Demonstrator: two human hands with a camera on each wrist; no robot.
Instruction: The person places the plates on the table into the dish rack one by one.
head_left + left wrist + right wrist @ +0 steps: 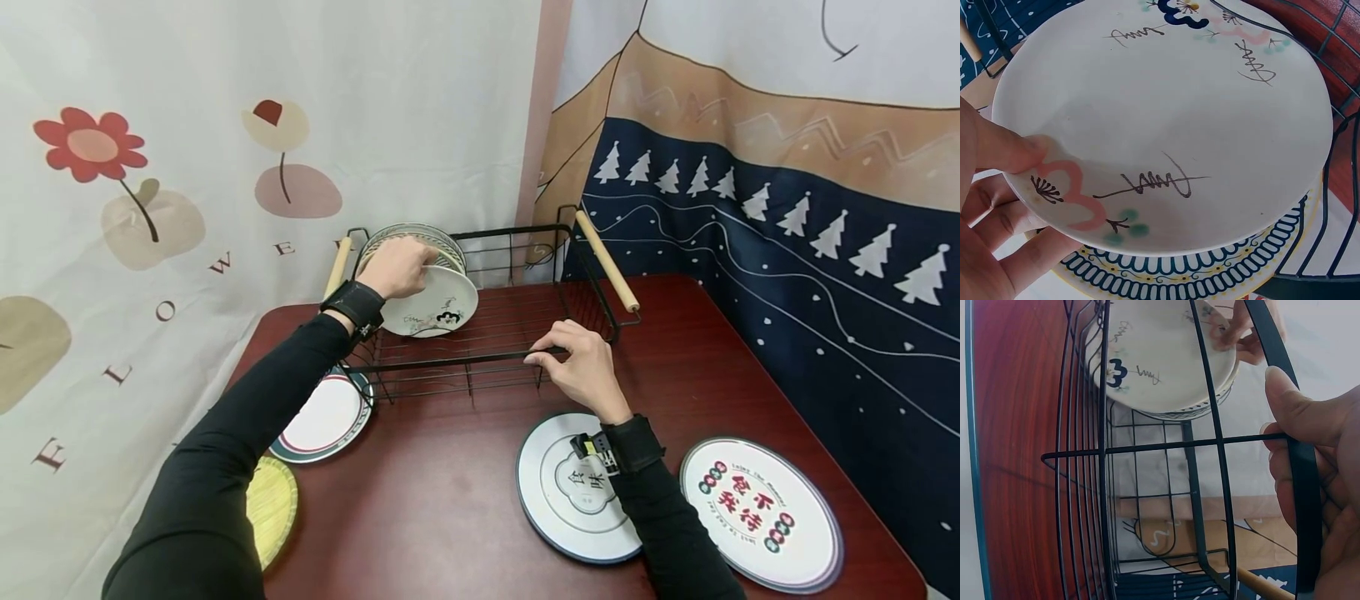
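Note:
A black wire dish rack [480, 333] with wooden handles stands on a dark red table [450, 500]. My left hand [401, 265] grips a white plate [442, 304] with painted squiggles, tilted inside the rack's left end; thumb on its face [1013, 153], fingers behind the rim. Behind it stands a plate with a blue patterned rim [1197, 278]. My right hand [581, 367] holds the rack's front top wire [1304, 506], fingers curled over it.
On the table lie a white plate with a dark rim [570, 492] under my right wrist, a printed plate [761, 512] at the right, a striped-rim plate [326, 417] and a yellow woven mat [273, 508] at the left. Curtains hang behind.

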